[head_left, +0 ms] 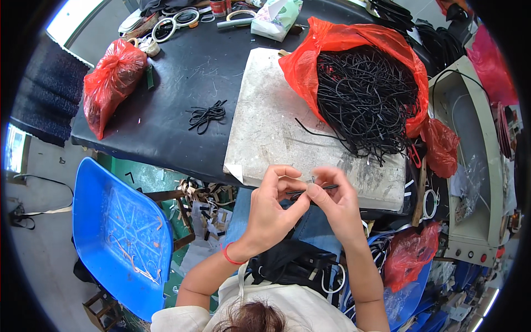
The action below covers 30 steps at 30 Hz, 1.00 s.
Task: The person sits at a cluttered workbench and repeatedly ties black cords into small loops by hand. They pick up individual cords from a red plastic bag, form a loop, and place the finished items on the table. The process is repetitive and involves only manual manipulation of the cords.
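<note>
Presently, the left hand [272, 207] and right hand [336, 200] pinch a thin black flexible cord [331, 187], apparently aligning it; the next move likely needs even pressure.

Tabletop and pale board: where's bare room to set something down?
Bare tabletop lies between the left red bag and pale board, beyond the black cord bundle. The board's left strip is bare too. Crowded: around the open red bag and cord heap, and left of the green packet.

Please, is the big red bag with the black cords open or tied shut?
Open: the mouth of the red bag is spread wide, showing black cords inside, some spilling onto the pale board.
</note>
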Each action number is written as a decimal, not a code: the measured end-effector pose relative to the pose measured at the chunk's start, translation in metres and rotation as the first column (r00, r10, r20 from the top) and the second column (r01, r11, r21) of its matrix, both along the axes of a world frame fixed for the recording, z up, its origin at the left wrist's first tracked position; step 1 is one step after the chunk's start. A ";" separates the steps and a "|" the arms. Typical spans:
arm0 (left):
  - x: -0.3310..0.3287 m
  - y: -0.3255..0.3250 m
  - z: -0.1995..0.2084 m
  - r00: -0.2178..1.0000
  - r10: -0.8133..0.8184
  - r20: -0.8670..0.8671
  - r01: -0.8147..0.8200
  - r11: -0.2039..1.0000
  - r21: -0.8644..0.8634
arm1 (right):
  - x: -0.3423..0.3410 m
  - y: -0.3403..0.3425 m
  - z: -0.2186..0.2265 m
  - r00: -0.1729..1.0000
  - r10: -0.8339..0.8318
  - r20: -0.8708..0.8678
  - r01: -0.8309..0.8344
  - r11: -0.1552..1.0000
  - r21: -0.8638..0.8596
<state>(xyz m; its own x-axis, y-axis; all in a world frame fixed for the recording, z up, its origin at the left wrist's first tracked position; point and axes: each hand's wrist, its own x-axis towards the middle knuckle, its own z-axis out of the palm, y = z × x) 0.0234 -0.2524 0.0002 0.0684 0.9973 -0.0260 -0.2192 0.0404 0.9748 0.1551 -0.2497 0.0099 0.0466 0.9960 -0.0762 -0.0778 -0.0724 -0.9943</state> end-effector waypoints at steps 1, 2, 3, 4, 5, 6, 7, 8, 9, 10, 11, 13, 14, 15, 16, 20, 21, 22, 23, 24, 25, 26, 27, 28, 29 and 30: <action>-0.003 0.000 -0.001 0.997 -0.030 -0.071 0.029 1.000 -0.008 | 0.006 0.000 -0.002 0.997 0.069 0.040 -0.069 0.998 0.008; -0.005 0.000 -0.002 0.988 -0.061 -0.140 0.059 0.998 -0.018 | 0.009 0.000 -0.003 0.987 0.138 0.079 -0.139 0.990 0.013; -0.006 0.000 0.000 0.981 -0.084 -0.178 0.084 0.996 -0.004 | 0.011 0.001 -0.001 0.984 0.145 0.104 -0.150 0.988 0.043; -0.007 0.000 0.004 0.971 -0.105 -0.216 0.110 0.994 0.012 | 0.010 0.004 0.003 0.993 0.113 0.033 -0.114 0.993 0.012; -0.008 0.000 0.006 0.959 -0.125 -0.254 0.136 0.990 0.028 | 0.008 0.006 0.006 0.996 0.079 -0.036 -0.080 0.997 -0.022; -0.008 0.000 0.004 0.966 -0.157 -0.205 0.161 0.987 0.005 | 0.006 0.007 0.009 0.994 0.042 -0.104 -0.048 0.997 -0.058; -0.008 0.000 0.003 0.970 -0.184 -0.158 0.185 0.983 -0.011 | 0.004 0.008 0.010 0.996 0.025 -0.088 -0.032 0.996 -0.080; -0.009 0.000 0.003 0.971 -0.210 -0.110 0.209 0.978 -0.026 | 0.004 0.007 0.010 0.994 0.026 -0.108 -0.035 0.996 -0.084; -0.011 0.001 0.003 0.970 -0.242 -0.018 0.240 0.969 -0.059 | 0.005 0.006 0.009 0.991 0.027 -0.128 -0.038 0.995 -0.088; -0.010 -0.001 0.006 0.974 -0.226 0.013 0.226 0.971 -0.073 | 0.005 0.005 0.007 0.989 0.025 -0.146 -0.039 0.995 -0.094; -0.008 -0.004 0.009 0.977 -0.210 0.043 0.213 0.973 -0.088 | 0.005 0.005 0.006 0.991 0.029 -0.133 -0.041 0.995 -0.086; -0.008 -0.004 0.009 0.968 -0.236 0.086 0.247 0.954 -0.167 | 0.005 0.004 0.003 0.993 0.038 -0.109 -0.046 0.996 -0.071; -0.010 -0.001 0.006 0.955 -0.277 0.102 0.294 0.928 -0.229 | 0.004 0.003 0.001 0.992 0.040 -0.123 -0.048 0.997 -0.058; -0.012 0.000 0.003 0.941 -0.317 0.121 0.339 0.895 -0.290 | 0.003 0.001 -0.001 0.990 0.042 -0.136 -0.049 0.998 -0.046; -0.012 0.000 0.003 0.937 -0.332 0.113 0.350 0.888 -0.299 | 0.003 0.001 -0.002 0.988 0.043 -0.148 -0.048 0.998 -0.032; -0.010 -0.003 0.001 0.933 -0.330 0.141 0.357 0.896 -0.262 | 0.003 0.002 0.004 0.971 0.027 -0.239 -0.055 0.992 -0.112; -0.009 -0.005 0.001 0.935 -0.315 0.163 0.347 0.908 -0.235 | 0.004 0.002 0.005 0.958 0.023 -0.285 -0.069 0.986 -0.155; -0.007 -0.006 0.001 0.943 -0.302 0.140 0.327 0.920 -0.218 | 0.005 0.003 0.006 0.944 0.016 -0.330 -0.085 0.977 -0.198; -0.005 -0.007 0.003 0.951 -0.287 0.118 0.306 0.931 -0.200 | 0.005 0.004 0.005 0.940 -0.027 -0.341 -0.046 0.978 -0.203; -0.003 -0.008 0.003 0.957 -0.272 0.096 0.286 0.941 -0.182 | 0.005 0.005 0.004 0.934 -0.069 -0.351 -0.007 0.978 -0.209; -0.002 -0.009 0.003 0.962 -0.271 0.032 0.272 0.947 -0.169 | 0.004 0.005 0.003 0.925 -0.110 -0.363 0.033 0.976 -0.213; -0.001 -0.012 0.003 0.963 -0.267 -0.032 0.260 0.953 -0.154 | 0.004 0.005 0.001 0.940 -0.123 -0.319 0.059 0.978 -0.202; 0.000 -0.014 0.003 0.960 -0.262 -0.095 0.248 0.959 -0.139 | 0.002 0.004 -0.002 0.952 -0.137 -0.275 0.086 0.978 -0.189; -0.001 -0.014 0.002 0.961 -0.270 -0.067 0.258 0.955 -0.147 | 0.000 0.005 -0.004 0.961 -0.152 -0.230 0.113 0.978 -0.175; -0.003 -0.014 0.001 0.960 -0.277 -0.039 0.268 0.951 -0.155 | -0.002 0.004 -0.004 0.981 -0.154 -0.119 0.144 0.985 -0.091; -0.003 -0.015 -0.001 0.959 -0.284 -0.011 0.279 0.947 -0.162 | -0.001 0.003 -0.004 0.989 -0.127 -0.071 0.123 0.991 -0.059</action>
